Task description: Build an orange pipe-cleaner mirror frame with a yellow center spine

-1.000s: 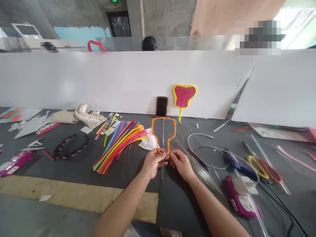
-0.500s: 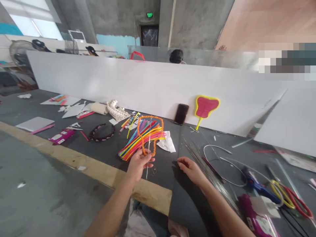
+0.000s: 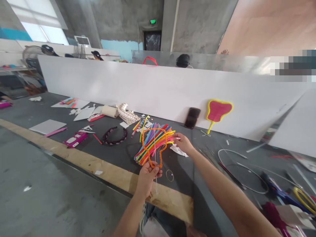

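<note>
My left hand is closed around the lower end of an orange fuzzy pipe-cleaner outline, bent into a fan-like shape. A thin pale stick runs down through the outline and out below my fingers. Behind it lies a bundle of coloured pipe cleaners, fanned out on the dark table. At the bundle's right end is my right hand, fingers slightly apart by the tips; no grip shows. A white wrapper lies below that hand.
A pink fan with yellow edging and a phone lean on the white divider. Leftward are a dark braided headband and a beaded white figure. Metal wires, a blue glue gun and scissors lie right.
My right hand has moved forward and left to the pipe-cleaner bundle. My left hand keeps the orange outline, now lower in view. The view has shifted a little left.
</note>
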{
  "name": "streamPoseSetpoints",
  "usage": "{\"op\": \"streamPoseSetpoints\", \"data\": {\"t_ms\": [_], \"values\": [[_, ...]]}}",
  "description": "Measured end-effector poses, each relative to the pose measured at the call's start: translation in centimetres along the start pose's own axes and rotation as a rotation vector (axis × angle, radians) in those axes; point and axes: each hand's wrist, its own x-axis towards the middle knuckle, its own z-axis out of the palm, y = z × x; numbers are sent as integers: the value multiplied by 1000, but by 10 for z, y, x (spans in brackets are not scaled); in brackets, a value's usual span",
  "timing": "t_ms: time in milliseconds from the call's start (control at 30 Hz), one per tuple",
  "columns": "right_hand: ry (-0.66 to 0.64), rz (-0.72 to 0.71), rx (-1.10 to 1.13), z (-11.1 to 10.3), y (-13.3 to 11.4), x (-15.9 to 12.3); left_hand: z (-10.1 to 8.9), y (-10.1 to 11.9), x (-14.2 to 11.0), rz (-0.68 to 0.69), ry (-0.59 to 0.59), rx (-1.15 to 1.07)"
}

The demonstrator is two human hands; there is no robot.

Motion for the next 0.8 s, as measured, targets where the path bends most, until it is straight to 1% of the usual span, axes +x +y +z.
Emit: {"op": "streamPoseSetpoints", "data": {"t_ms": [100,167,267,367,533,633,733,800], "values": [[45,-18,-96,6,-1,15,-1,1,0,-13,5,-36],[66,-35,-185,5,-3,24,-1,1,0,-8,27,-86],[64,-65,-342,2,-6,37,-2,1,1,8,51,-142],[9,-104,-504,5,-10,43,-2,1,2,17,53,-165],[-106,-160,-752,10,-18,43,-1,1,3,16,68,-180],[-141,-197,-872,3,-26,46,0,1,4,21,84,-185],[-142,-240,-955,-7,-34,49,1,2,6,29,89,-193],[-156,-263,-993,-8,-38,49,1,2,7,32,93,-193]]}}
